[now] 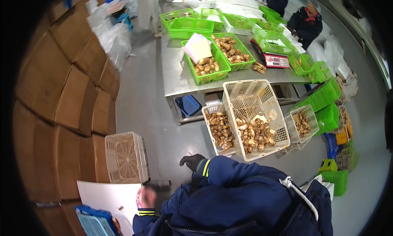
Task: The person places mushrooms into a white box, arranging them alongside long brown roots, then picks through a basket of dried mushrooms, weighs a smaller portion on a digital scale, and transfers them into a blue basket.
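Note:
My right hand (pixel 192 162), in a dark glove, reaches leftward over the floor, its fingers loosely bent with nothing seen in them. Lower left, my left hand (pixel 149 197) is smeared, with a pink patterned edge beside it; its fingers cannot be made out. A dark bar-like thing (pixel 160 184) lies just above that hand; whether they touch I cannot tell. To the right of my right hand, a large white basket (pixel 282 135) holds brown-and-white mushrooms (pixel 256 135) and rests tilted, overlapping a smaller white basket (pixel 230 150) of mushrooms.
Stacked cartons (pixel 61 100) line the left side. White crates (pixel 141 156) stand beside a white board (pixel 102 195). A steel table (pixel 176 78) carries green baskets (pixel 208 78) of mushrooms and a red scale (pixel 276 60). Two people (pixel 307 25) work at the far right.

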Action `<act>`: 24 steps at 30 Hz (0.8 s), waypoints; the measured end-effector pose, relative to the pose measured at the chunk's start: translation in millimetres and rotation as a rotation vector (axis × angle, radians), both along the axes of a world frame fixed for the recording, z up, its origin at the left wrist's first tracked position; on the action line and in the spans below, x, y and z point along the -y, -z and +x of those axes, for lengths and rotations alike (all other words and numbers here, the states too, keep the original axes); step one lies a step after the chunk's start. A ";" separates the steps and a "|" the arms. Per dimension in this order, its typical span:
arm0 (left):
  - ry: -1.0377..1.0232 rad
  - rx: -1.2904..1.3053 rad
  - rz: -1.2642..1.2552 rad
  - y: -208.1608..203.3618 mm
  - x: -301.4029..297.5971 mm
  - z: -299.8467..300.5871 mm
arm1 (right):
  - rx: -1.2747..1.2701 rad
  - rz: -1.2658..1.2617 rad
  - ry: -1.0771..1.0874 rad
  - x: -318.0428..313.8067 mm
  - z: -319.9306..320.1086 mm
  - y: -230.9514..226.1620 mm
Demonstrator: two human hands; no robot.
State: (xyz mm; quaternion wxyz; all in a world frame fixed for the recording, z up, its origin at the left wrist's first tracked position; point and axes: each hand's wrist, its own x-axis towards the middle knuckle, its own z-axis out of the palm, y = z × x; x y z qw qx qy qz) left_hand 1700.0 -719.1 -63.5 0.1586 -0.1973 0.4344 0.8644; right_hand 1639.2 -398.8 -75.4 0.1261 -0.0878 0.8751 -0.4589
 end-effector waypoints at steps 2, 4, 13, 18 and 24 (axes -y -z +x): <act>0.113 -0.032 0.053 -16.6 -22.1 -44.5 | -0.123 -0.056 0.116 -19.5 -26.3 20.3; 0.144 -0.054 0.041 -16.6 -35.2 -82.4 | 0.003 0.000 0.165 -38.3 -48.7 -10.8; 0.344 0.009 0.132 -16.9 -69.3 -200.9 | -0.018 0.084 0.223 -72.9 -130.3 5.8; 0.279 0.126 -0.141 1.6 -56.7 -271.9 | -0.287 -0.153 0.233 -54.9 -187.7 3.1; 0.474 0.009 0.107 40.2 3.4 -388.2 | -0.124 -0.143 0.107 -22.5 -303.3 -1.4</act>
